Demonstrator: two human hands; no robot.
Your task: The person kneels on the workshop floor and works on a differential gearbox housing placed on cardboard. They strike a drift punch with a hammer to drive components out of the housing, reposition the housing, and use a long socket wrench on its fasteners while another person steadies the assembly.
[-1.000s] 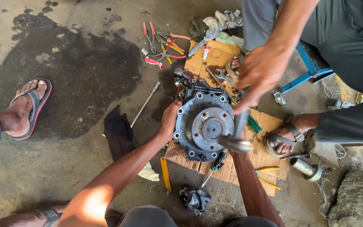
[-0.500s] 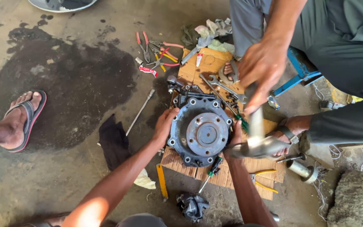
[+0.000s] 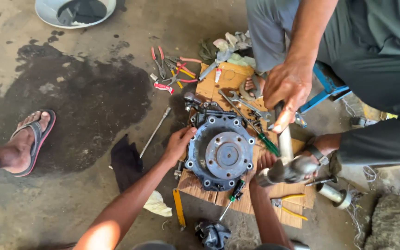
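A round dark metal housing with bolts round its rim lies on a wooden board on the floor. My left hand grips the housing's left rim. My right hand rests at its right edge, fingers partly hidden behind a hammer head. A hammer is held by another person's hand, head down just right of the housing. A green-handled screwdriver lies beside the rim.
Red pliers, wrenches and rags lie beyond the housing. Yellow pliers, a metal cylinder and a black cloth lie nearby. A sandalled foot is at left, a basin at top, with an oil stain between.
The hammer head has swung a little to the right, beside the housing. My view has tilted, so everything sits lower in frame. My left hand stays on the rim.
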